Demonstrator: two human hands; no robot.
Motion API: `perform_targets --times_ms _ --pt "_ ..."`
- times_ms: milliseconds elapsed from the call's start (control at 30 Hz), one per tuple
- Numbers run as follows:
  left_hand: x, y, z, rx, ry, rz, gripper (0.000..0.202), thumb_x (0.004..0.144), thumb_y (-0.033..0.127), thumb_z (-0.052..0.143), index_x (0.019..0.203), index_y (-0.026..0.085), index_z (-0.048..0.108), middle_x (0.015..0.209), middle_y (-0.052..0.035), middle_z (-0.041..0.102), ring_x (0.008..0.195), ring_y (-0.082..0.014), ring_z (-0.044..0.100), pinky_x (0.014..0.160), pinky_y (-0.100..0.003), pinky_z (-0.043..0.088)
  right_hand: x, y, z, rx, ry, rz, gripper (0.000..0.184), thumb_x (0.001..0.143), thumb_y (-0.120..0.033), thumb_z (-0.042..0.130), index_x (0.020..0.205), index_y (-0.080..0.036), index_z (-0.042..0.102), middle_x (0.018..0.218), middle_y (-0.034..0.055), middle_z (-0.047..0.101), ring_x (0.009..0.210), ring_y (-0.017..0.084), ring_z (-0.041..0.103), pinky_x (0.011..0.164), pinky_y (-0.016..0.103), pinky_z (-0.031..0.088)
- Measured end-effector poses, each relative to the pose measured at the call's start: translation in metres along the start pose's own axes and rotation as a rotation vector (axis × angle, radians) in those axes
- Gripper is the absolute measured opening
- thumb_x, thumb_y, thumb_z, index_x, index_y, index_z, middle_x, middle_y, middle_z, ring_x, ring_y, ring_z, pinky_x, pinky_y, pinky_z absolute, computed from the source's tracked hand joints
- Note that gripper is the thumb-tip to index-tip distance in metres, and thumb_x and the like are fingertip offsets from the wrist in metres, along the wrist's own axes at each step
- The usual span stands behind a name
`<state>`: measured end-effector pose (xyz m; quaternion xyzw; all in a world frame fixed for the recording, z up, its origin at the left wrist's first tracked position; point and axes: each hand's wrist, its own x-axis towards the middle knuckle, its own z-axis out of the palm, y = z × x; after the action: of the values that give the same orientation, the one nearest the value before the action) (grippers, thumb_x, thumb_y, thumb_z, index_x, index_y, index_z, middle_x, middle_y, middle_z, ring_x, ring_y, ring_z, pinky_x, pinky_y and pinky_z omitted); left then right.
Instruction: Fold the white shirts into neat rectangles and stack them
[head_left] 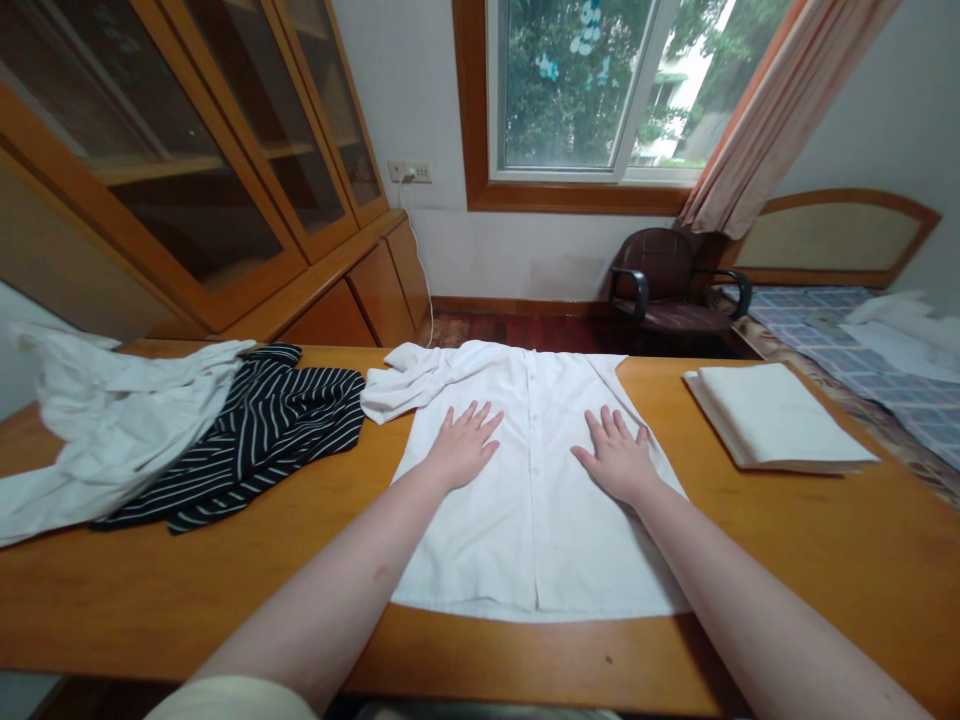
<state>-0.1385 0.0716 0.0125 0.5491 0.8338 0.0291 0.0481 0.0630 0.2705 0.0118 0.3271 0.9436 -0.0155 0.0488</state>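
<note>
A white button-up shirt (517, 540) lies spread out on the wooden table, its row of buttons running down the middle and its hem toward me. Its left sleeve in view is bunched at the far left corner, while no sleeve shows sticking out on the right. My left hand (465, 445) rests flat on the left half of the shirt, fingers spread. On the right half, near the side edge, my right hand (616, 455) also lies palm down with its fingers apart. Neither hand grips the cloth.
To the left on the table (247, 600), a crumpled white garment (127, 410) overlaps a black-and-white striped garment (277, 430). A folded white cloth stack (776, 415) lies at the right. Beyond stand an office chair (667, 275), a bed (862, 340) and a glass-doored cabinet (300, 250).
</note>
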Motion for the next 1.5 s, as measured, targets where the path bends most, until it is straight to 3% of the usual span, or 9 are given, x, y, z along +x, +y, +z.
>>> perform_targets --times_ms 433,1033,1200,1300,1367,1433,1500 --pt "-0.029 0.016 0.001 -0.002 -0.009 -0.084 0.055 0.094 0.041 0.032 0.147 0.029 0.025 0.155 -0.0028 0.02 0.142 -0.0258 0.015 0.112 -0.056 0.011 -0.022 -0.007 0.004 -0.036 0.0 0.015 0.072 0.091 -0.059 0.021 0.149 -0.018 0.019 0.155 0.015 0.015 0.142 0.032 0.009 0.105 0.064 0.009" --pt "-0.062 0.026 0.006 0.001 0.0 -0.094 0.055 0.093 0.041 0.032 0.147 0.031 0.026 0.155 -0.0014 0.021 0.142 -0.0251 0.015 0.113 -0.054 0.011 -0.06 -0.018 0.006 -0.041 -0.017 0.049 0.07 0.091 -0.058 0.021 0.149 -0.019 0.019 0.155 0.0134 0.014 0.142 0.031 0.01 0.106 0.063 0.011" --pt "-0.065 0.028 0.004 0.01 -0.006 -0.087 0.055 0.094 0.041 0.032 0.147 0.03 0.025 0.155 -0.0024 0.02 0.142 -0.0259 0.015 0.113 -0.055 0.012 -0.069 -0.023 0.004 -0.062 -0.046 0.061 0.07 0.091 -0.057 0.024 0.149 -0.016 0.02 0.155 0.0163 0.016 0.141 0.034 0.011 0.104 0.063 0.015" --pt "-0.066 0.03 0.004 0.017 -0.006 -0.088 0.055 0.093 0.04 0.032 0.147 0.03 0.025 0.155 -0.0028 0.02 0.142 -0.0264 0.015 0.113 -0.055 0.011 -0.066 -0.024 -0.013 -0.056 -0.109 0.047 0.071 0.089 -0.057 0.033 0.146 -0.015 0.028 0.151 0.0191 0.025 0.138 0.037 0.022 0.102 0.059 0.023" --pt "-0.066 0.031 0.002 0.02 -0.014 -0.099 0.055 0.093 0.039 0.033 0.147 0.029 0.025 0.155 -0.0031 0.02 0.142 -0.0267 0.015 0.113 -0.055 0.011 -0.056 -0.025 -0.029 -0.027 -0.136 0.022 0.067 0.087 -0.058 0.038 0.136 -0.015 0.045 0.141 0.0201 0.042 0.128 0.037 0.04 0.099 0.053 0.031" --pt "-0.064 0.032 -0.004 0.014 -0.058 -0.102 0.056 0.093 0.039 0.034 0.147 0.029 0.026 0.155 -0.0037 0.02 0.142 -0.0279 0.015 0.112 -0.057 0.014 -0.04 -0.025 -0.044 0.007 -0.109 -0.015 0.058 0.088 -0.057 0.035 0.118 -0.014 0.06 0.121 0.0191 0.058 0.111 0.033 0.054 0.094 0.047 0.037" --pt "-0.057 0.032 -0.015 0.004 -0.108 -0.101 0.056 0.091 0.04 0.037 0.145 0.026 0.03 0.153 -0.0065 0.025 0.14 -0.0294 0.023 0.11 -0.056 0.02 -0.02 -0.025 -0.053 0.037 -0.02 -0.046 0.053 0.09 -0.053 0.035 0.114 -0.014 0.061 0.121 0.0187 0.058 0.11 0.031 0.055 0.095 0.043 0.038"
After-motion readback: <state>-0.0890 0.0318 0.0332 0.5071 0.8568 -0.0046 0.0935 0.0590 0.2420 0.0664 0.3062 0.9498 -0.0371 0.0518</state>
